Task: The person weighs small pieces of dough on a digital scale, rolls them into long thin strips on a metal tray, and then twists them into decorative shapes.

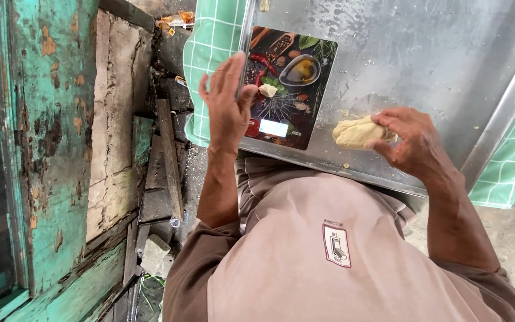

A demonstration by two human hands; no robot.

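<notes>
From the head camera, one metal bench [424, 53] carries one flat kitchen scale [287, 86] (its top printed with spices and a small bowl) and two pieces of dough. The larger lump of dough [356, 132] lies on the bench just right of the scale; the right hand [409, 140] rests on it, fingers [388, 116] curled around its far side. One small dough piece [267, 90] sits on the scale. The left hand [227, 101] hovers at the scale's left edge, fingers spread and holding nothing. Green checked tiles [213, 42] border the bench.
</notes>
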